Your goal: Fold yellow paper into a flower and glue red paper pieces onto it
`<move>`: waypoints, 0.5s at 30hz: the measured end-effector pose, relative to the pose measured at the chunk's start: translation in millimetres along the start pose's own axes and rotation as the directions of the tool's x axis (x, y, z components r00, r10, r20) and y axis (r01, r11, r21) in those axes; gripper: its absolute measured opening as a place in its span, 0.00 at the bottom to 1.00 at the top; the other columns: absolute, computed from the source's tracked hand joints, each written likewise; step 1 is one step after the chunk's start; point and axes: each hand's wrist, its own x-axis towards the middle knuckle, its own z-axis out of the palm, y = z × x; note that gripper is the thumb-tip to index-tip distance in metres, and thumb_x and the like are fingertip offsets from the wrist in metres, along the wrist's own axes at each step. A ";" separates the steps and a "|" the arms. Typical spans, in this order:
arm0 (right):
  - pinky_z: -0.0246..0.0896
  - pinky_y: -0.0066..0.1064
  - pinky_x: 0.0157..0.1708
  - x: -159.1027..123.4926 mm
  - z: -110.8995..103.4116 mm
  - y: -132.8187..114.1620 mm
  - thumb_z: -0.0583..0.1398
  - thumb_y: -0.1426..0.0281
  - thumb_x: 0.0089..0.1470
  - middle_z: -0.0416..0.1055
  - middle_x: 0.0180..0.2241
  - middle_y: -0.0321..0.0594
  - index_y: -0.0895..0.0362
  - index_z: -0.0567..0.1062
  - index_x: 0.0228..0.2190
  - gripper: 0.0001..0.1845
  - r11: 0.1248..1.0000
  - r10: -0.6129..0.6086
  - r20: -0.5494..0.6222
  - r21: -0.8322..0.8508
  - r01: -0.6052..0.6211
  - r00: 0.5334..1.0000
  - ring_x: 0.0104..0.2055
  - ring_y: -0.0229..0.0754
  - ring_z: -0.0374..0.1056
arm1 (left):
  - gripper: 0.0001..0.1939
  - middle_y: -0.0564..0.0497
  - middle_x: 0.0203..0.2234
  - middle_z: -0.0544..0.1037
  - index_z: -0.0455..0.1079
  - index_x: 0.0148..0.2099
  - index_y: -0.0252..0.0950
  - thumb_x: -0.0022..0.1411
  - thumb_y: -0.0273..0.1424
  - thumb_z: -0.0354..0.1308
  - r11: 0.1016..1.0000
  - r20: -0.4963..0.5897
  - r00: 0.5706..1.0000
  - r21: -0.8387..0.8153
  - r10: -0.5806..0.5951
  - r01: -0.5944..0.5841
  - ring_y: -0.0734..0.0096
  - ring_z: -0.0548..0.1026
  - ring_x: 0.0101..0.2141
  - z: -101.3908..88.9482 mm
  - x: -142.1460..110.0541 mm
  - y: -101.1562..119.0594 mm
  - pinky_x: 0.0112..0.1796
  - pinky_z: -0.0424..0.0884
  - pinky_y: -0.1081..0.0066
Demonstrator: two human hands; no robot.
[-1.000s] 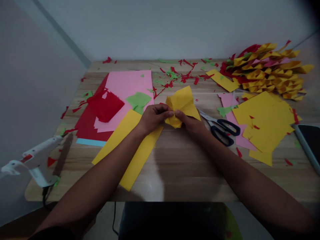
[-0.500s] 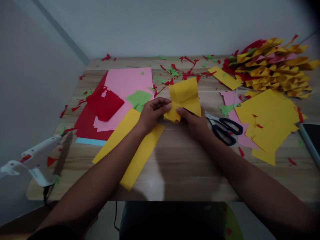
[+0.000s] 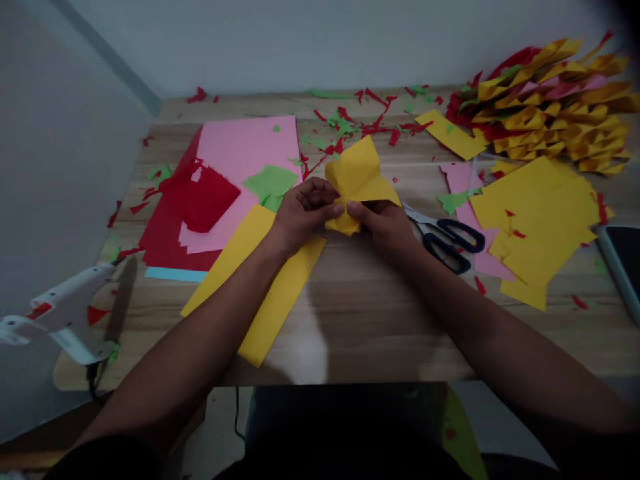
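Note:
Over the middle of the table, a creased piece of yellow paper (image 3: 361,175) is pinched between both hands. My left hand (image 3: 306,212) closes on its lower left side, thumb in front. My right hand (image 3: 384,223) grips the lower right, its thumb beside the left thumb and the other fingers mostly hidden behind. Upper flaps of the paper stand out in folds. Scissors (image 3: 445,235) with dark handles lie just right of my right hand. Yellow paper strips (image 3: 286,313) lie under my left forearm.
A white glue gun (image 3: 75,312) stands at the left edge with its cord hanging down. Pink sheets (image 3: 250,147), crumpled red paper (image 3: 207,200) and green paper (image 3: 270,183) lie left. Yellow sheets (image 3: 543,227), a folded-paper bundle (image 3: 560,107) and a phone-like device (image 3: 623,260) are right.
The yellow paper has been turned and folded further between my fingers; its upper flaps now bend inward. Both hands stay pinched on it. The view has tilted slightly, shifting the table upward.

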 end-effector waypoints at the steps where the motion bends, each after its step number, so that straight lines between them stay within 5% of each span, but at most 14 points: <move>1: 0.72 0.38 0.47 -0.2 0.0 0.1 0.69 0.49 0.44 0.80 0.43 0.42 0.53 0.79 0.39 0.25 1.000 0.004 0.005 -0.002 -0.004 1.000 0.47 0.49 0.75 | 0.21 0.56 0.28 0.77 0.69 0.36 0.37 0.44 0.34 0.76 1.000 -0.001 1.000 0.000 0.004 -0.004 0.76 0.76 0.29 0.2 0.0 -0.2 0.34 0.73 0.74; 9: 0.71 0.32 0.35 3.1 1.9 8.1 0.67 0.52 0.48 0.79 0.42 0.41 0.54 0.77 0.42 0.24 0.998 0.009 -0.073 -0.057 -0.013 0.997 0.41 0.45 0.74 | 0.20 0.56 0.32 0.78 0.69 0.39 0.39 0.47 0.34 0.74 0.999 -0.144 0.989 0.000 0.035 -0.036 0.74 0.77 0.34 1.4 1.2 -2.9 0.38 0.73 0.73; 15: 0.70 0.34 0.38 2.4 0.7 0.6 0.69 0.59 0.46 0.78 0.36 0.39 0.55 0.78 0.33 0.15 0.987 -0.118 -0.050 -0.115 0.112 0.992 0.37 0.43 0.73 | 0.22 0.51 0.37 0.80 0.69 0.44 0.38 0.51 0.39 0.72 0.996 -0.063 0.995 0.063 0.074 -0.070 0.67 0.80 0.39 2.8 -0.2 -3.4 0.43 0.76 0.67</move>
